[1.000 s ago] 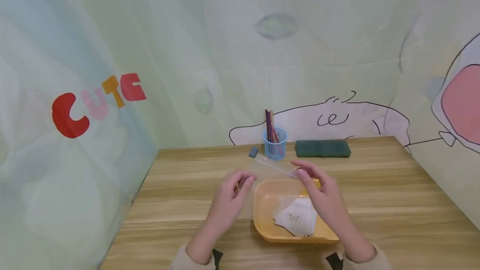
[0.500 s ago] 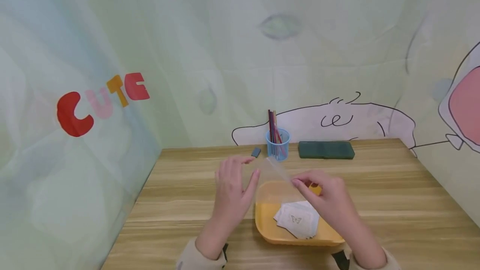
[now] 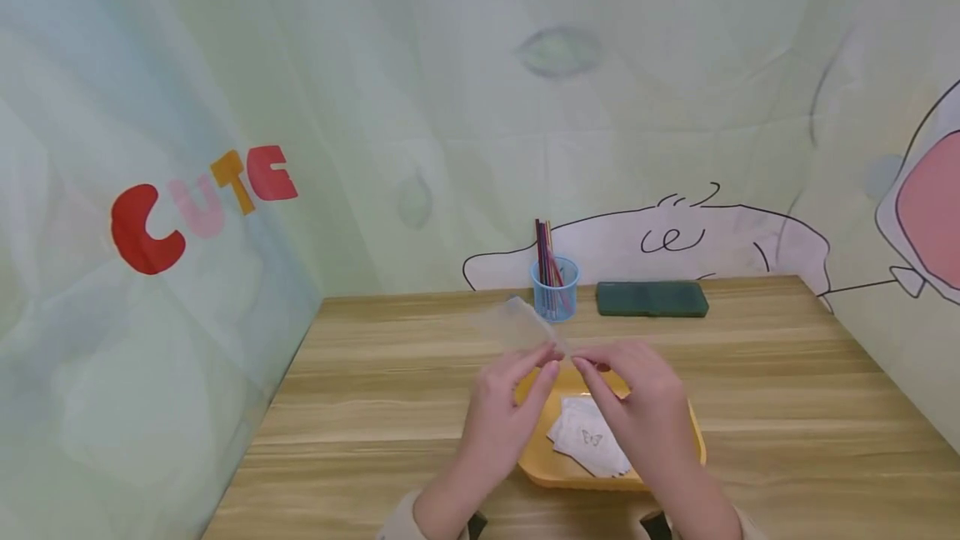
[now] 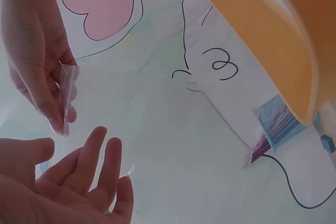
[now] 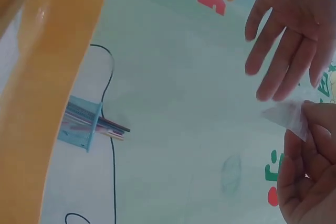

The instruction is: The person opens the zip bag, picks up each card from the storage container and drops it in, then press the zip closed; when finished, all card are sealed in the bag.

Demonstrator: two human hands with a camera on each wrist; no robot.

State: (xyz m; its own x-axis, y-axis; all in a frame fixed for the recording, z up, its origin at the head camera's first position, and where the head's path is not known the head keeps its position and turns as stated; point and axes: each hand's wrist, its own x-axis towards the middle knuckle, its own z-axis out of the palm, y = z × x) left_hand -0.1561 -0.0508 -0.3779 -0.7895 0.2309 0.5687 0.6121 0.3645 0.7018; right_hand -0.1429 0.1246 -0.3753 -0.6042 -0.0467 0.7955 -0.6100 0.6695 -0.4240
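Note:
A clear, see-through plastic bag [image 3: 517,322] hangs in the air above the far rim of the yellow-orange basket [image 3: 581,482]. My right hand [image 3: 641,402] pinches its near end between thumb and fingers; in the right wrist view a folded bit of the bag [image 5: 291,119] sticks out of that grip. Close by on the left is my left hand [image 3: 506,411]. Its thumb and fingers are spread apart at the bag's edge, and the left wrist view shows the fingers [image 4: 92,163] loosely extended. White cards [image 3: 588,440], the top one with a butterfly, lie in the basket.
Behind the basket stands a blue mesh cup [image 3: 555,294] with several coloured pencils [image 3: 543,248]. Right of it lies a dark green case [image 3: 652,298]. A small blue block [image 4: 328,144] shows beside the cup in the left wrist view. A printed curtain [image 3: 420,107] borders the wooden table [image 3: 360,407].
The left hand has moved right, towards the right hand. The bag has swung from over the basket to the upper left, while my right hand keeps its pinch on it.

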